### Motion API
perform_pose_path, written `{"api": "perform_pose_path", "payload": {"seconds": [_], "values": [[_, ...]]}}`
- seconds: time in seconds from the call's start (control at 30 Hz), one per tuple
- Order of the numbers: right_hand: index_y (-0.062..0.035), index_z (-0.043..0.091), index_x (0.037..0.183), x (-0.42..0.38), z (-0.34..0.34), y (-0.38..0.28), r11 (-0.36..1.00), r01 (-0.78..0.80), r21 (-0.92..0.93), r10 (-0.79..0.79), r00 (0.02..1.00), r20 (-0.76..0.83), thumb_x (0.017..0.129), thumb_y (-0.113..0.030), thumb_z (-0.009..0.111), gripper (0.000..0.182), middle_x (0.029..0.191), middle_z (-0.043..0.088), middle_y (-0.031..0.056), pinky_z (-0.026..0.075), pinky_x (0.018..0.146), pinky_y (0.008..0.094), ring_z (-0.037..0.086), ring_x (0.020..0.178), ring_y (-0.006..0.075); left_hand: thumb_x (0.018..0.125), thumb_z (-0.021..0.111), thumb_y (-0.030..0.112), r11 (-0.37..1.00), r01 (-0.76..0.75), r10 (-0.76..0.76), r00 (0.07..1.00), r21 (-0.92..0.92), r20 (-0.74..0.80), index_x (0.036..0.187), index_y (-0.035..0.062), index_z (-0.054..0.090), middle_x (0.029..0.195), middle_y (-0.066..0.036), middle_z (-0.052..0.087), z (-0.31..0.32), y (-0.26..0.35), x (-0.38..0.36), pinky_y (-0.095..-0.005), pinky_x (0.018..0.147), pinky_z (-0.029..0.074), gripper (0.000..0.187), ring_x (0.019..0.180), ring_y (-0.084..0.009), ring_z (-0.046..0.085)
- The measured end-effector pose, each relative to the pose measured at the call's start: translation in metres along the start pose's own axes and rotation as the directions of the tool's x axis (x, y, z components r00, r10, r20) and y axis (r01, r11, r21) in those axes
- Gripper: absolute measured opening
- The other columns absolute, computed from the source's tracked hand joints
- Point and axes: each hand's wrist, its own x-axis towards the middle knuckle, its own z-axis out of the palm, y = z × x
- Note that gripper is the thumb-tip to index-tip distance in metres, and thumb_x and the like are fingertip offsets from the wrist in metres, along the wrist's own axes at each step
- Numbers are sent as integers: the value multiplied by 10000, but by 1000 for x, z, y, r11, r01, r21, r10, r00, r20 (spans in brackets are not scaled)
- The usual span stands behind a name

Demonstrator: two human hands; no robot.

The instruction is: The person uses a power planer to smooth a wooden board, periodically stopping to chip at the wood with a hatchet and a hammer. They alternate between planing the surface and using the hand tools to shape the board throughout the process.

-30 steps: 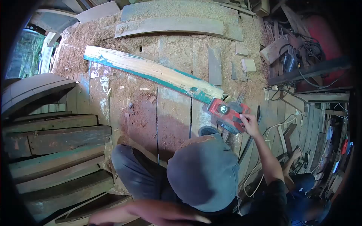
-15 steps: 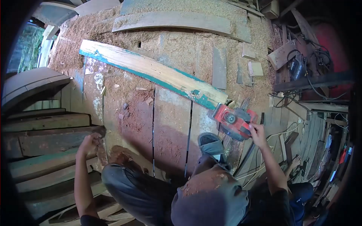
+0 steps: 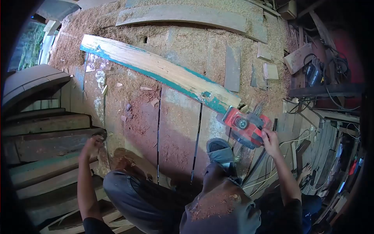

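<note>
Clearly, the right hand (image 3: 270, 141) is closed around the rear handle of a red electric planer (image 3: 243, 124), its fingers curled over the grip. The planer sits at the near right end of a long, slightly curved plank (image 3: 159, 70), its front touching that end. The plank lies slantwise on the board floor (image 3: 177, 128), bare pale wood over most of its face, with teal paint along the edges and in a patch near the planer.

The left hand (image 3: 92, 145) is well apart from the planer, at the ends of the stacked beams (image 3: 50, 142), with its fingers bent inward; whether they pinch anything cannot be told.

Wood shavings (image 3: 101, 23) cover the floor around the plank's far side, and more lie on the right knee (image 3: 216, 206). A sandal (image 3: 220, 151) is planted just beside the planer. At the right, a dark power tool (image 3: 313, 72) rests among cables and scrap wood. At the top right is a box-like wooden piece (image 3: 287, 9); its inside is too dark to read.
</note>
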Motion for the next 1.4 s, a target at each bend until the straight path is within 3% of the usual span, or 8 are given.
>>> {"api": "perform_pose_path", "payload": {"seconds": [0.13, 0.2, 0.37, 0.43, 0.6, 0.7, 0.97, 1.4], "values": [[-4, 480, 737, 10, 3, -13, 1000, 20, 3, -20, 1000, -17, 947, -219, 498, 301, 565, 395, 161, 359, 509, 385, 456, 484, 303, 812, 536, -54, 990, 138, -138, 987, 11, 81, 1099, 25, 628, 847, -130, 637, 1, 38, 14, -325, 720, 507, 312, 764, -208, 634], [-2, 482, 748, 14, 7, -15, 999, 31, 9, -31, 999, -11, 949, -218, 495, 295, 567, 396, 153, 357, 507, 382, 454, 484, 286, 824, 533, -36, 977, -126, 131, 991, 172, -16, 1128, 28, 612, 1019, -163, 620, 3, 40, 27, -354, 787, 503, 321, 878, -287, 632], [4, 481, 777, 32, 19, -29, 995, 105, 0, -105, 994, -17, 958, -221, 488, 289, 585, 399, 130, 353, 509, 361, 451, 498, 232, 861, 539, 38, 968, -146, 175, 976, 205, -128, 1263, 43, 521, 1248, -178, 527, 10, 40, 53, -392, 924, 473, 402, 1108, -365, 557], [7, 474, 781, 40, 25, -40, 998, 61, 32, -60, 998, -21, 968, -234, 481, 305, 603, 399, 119, 351, 517, 349, 438, 514, 214, 878, 550, 69, 970, -127, 203, 896, 209, -396, 1324, 51, 474, 1317, -179, 491, 24, 27, 70, -384, 986, 446, 453, 1185, -363, 525], [5, 454, 769, 58, 36, -55, 999, 30, 36, -31, 999, 20, 980, -261, 470, 340, 604, 378, 91, 347, 525, 336, 407, 539, 169, 975, 508, 193, 994, -97, 110, 816, 53, -568, 1509, 52, 227, 1546, -250, 185, 68, -14, 135, -449, 1155, 245, 620, 1410, -440, 230], [3, 445, 762, 70, 44, -64, 998, 16, 66, -18, 999, 37, 989, -273, 454, 358, 605, 365, 67, 346, 529, 331, 396, 557, 140, 985, 489, 267, 964, 146, 55, 710, 223, -702, 1516, 53, 212, 1565, -240, 160, 94, 11, 142, -481, 1171, 179, 636, 1446, -402, 171], [0, 453, 734, 108, 65, -108, 993, -23, 114, 16, 998, 59, 1003, -285, 428, 392, 607, 412, 38, 358, 539, 309, 418, 574, 122, 1004, 340, 335, 944, 241, 57, 554, 225, -831, 1522, 78, 240, 1592, -160, 168, 111, 23, 153, -466, 1186, 114, 587, 1470, -341, 145], [-19, 473, 719, 167, 103, -174, 997, 78, 23, -79, 995, 59, 1000, -317, 430, 411, 579, 448, 42, 361, 520, 311, 447, 549, 123, 965, 385, 317, 949, 277, -66, 641, 151, -765, 1521, 63, 226, 1590, -172, 163, 96, 40, 142, -486, 1184, 112, 631, 1472, -342, 136]]}}
